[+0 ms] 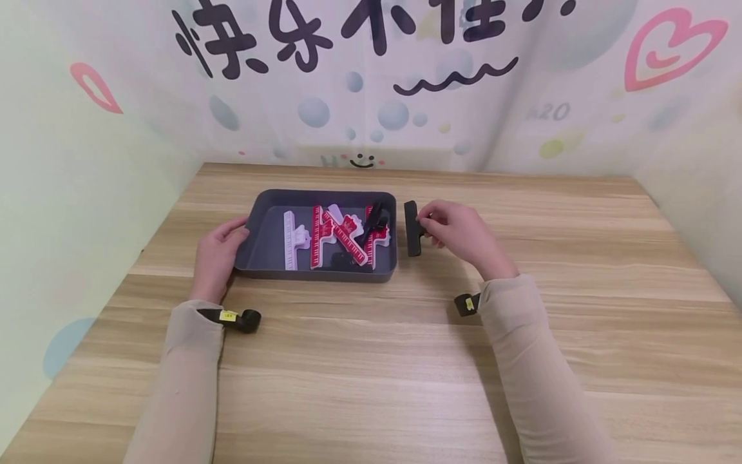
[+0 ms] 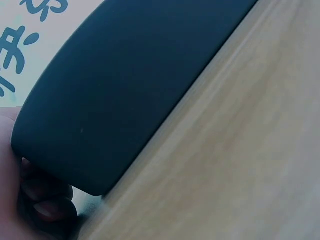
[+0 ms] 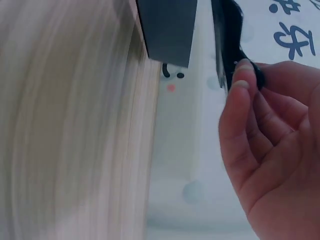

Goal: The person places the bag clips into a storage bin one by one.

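Observation:
My left hand [image 1: 214, 258] grips the left end of a dark grey tray [image 1: 263, 235], thumb at the rim. In the left wrist view the tray's outer wall [image 2: 115, 90] fills much of the picture, and curled fingers [image 2: 50, 207] show past its corner. Just right of the tray, my right hand [image 1: 460, 232] pinches a black clip [image 1: 412, 229] by its handle, long bar turned toward the tray. The right wrist view shows thumb and fingertips on the clip [image 3: 230, 40]. Inside the tray lie red clips [image 1: 315, 238], a lilac clip [image 1: 290, 241] and black clips [image 1: 373, 222].
The tray stands on a wood-grain table [image 1: 348, 361], toward its back edge. Behind the table hangs a printed white backdrop [image 1: 498, 129] with lettering and bubbles. A pale wall [image 1: 69, 193] borders the left side.

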Motion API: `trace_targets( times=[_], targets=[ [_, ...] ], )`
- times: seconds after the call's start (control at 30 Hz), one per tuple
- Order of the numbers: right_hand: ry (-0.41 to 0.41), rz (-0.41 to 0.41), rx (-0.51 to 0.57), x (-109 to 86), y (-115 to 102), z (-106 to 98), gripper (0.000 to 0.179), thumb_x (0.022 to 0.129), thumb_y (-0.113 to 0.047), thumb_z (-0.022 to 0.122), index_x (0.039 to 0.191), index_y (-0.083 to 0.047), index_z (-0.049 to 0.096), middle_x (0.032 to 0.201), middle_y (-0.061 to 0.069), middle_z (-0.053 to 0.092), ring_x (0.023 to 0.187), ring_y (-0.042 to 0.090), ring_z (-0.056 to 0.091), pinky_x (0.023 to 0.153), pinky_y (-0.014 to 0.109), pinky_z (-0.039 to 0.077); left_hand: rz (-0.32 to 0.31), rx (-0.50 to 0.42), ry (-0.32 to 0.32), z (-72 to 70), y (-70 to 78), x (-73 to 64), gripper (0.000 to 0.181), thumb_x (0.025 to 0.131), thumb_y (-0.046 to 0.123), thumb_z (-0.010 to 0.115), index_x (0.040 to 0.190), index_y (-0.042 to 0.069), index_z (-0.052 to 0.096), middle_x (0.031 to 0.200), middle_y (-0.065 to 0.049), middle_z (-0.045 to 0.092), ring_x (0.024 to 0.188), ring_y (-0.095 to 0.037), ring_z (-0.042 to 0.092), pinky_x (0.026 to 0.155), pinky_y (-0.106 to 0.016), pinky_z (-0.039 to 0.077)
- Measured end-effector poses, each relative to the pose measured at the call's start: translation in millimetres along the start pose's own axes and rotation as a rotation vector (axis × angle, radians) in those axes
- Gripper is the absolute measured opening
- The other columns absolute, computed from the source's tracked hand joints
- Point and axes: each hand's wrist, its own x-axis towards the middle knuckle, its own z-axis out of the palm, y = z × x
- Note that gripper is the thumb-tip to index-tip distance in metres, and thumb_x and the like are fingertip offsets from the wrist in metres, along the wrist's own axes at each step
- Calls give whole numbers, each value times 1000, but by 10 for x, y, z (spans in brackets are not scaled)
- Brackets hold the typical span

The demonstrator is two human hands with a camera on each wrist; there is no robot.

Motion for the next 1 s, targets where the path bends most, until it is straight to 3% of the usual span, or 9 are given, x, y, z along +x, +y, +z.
trace_targets(
  times=[0.33, 1.0],
  targets=[
    [58, -33, 48, 23, -124, 127, 12, 89, -21, 55, 99, -16, 60, 78, 8, 61, 63, 17, 56, 56, 30, 47, 2, -1, 11, 3, 9, 1, 41, 87, 37, 54, 123, 17, 55, 125, -3, 53, 108, -10, 50, 87, -26, 39],
    [-3, -33, 53, 45, -268, 370, 15, 89, -20, 55, 102, -14, 60, 81, 7, 61, 70, 24, 58, 56, 29, 48, 4, 18, 10, 1, 3, 5, 41, 88, 37, 53, 124, 17, 55, 126, -2, 52, 108, -11, 49, 88, -27, 38]
  ],
)
